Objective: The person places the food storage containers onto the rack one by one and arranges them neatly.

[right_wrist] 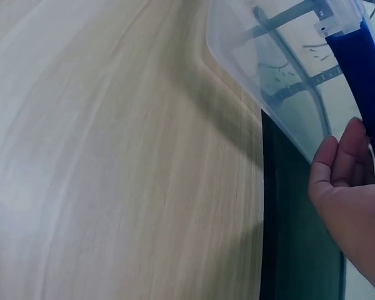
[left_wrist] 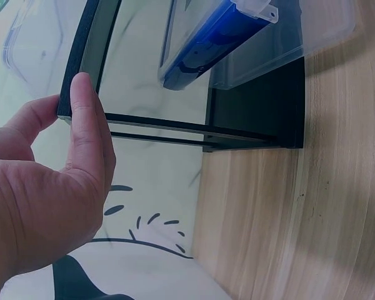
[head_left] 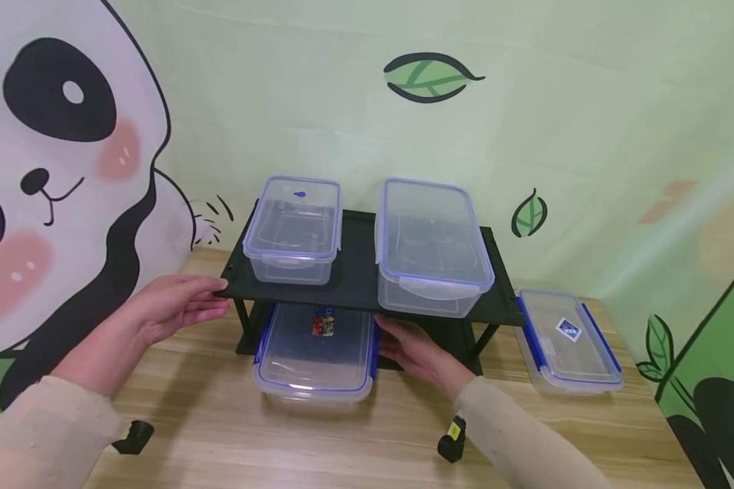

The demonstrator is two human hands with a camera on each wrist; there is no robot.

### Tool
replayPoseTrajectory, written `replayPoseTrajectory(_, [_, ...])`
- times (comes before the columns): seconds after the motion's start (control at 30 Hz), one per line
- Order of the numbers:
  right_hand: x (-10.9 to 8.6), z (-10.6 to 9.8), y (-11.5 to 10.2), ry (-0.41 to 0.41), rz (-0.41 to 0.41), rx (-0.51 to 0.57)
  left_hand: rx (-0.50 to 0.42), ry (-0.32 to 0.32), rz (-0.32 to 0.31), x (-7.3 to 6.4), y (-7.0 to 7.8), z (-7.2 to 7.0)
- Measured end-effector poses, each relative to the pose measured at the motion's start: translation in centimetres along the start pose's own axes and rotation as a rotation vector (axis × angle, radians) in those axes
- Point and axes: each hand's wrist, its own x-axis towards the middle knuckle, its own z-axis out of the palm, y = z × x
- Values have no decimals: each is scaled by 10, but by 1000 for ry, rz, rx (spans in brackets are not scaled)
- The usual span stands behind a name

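Note:
My left hand (head_left: pixel 180 305) pinches the front left corner of the black two-tier rack (head_left: pixel 357 292)'s upper board between thumb and fingers. Below that board, a clear food container (head_left: pixel 318 356) with a blue-edged lid and blue side latches sits partly out over the rack's front. My right hand (head_left: pixel 418 353) holds this container at its right side, bent fingertips on the blue latch (right_wrist: pixel 359 69) and the wall below. The right thumb's exact contact cannot be made out. In the left wrist view, the container's left latch (left_wrist: pixel 215 47) stands apart from the left hand.
Two more clear containers stand on the upper board, a smaller one (head_left: pixel 293 231) at left and a larger one (head_left: pixel 434 238) at right. Another container (head_left: pixel 569 343) with blue latches lies on the wooden table (head_left: pixel 293 448) to the right. Behind hangs a panda-printed backdrop (head_left: pixel 281 88).

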Motion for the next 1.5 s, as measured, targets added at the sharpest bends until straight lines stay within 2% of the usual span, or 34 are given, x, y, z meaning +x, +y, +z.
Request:
replayPoseTrajectory(0.1, [-10, -2, -2, -37, -12, -66, 5, 0, 0, 0, 0, 1])
replayPoseTrajectory(0.2, [-24, -3, -4, -56, -28, -182, 10, 0, 1, 0, 1, 1])
replayPoseTrajectory(0.43, [-57, -3, -10, -65, -116, -574, 25, -4, 3, 1, 0, 1])
replayPoseTrajectory(0.73, [-86, 9, -18, -77, -377, -971, 31, -5, 0, 2, 0, 0])
replayPoseTrajectory(0.87, [-94, 16, -18, -63, -490, -1193, 23, -3, -3, 2, 0, 0])
replayPoseTrajectory(0.97, [-97, 20, -16, -59, -616, -1336, 19, -2, -1, 2, 0, 0])
replayPoseTrajectory(1.13, [-90, 24, -11, -94, -843, -1417, 24, -3, 4, 3, 0, -1])
replayPoseTrajectory(1.27, [-82, 24, -4, -129, -961, -1428, 19, -3, 2, 2, 0, -1])
replayPoseTrajectory(1.33, [-79, 25, -3, -135, -976, -1434, 17, -2, 0, 2, 0, -2])
replayPoseTrajectory(1.5, [-76, 26, -1, -130, -911, -1442, 10, -7, 0, 2, 0, -2])
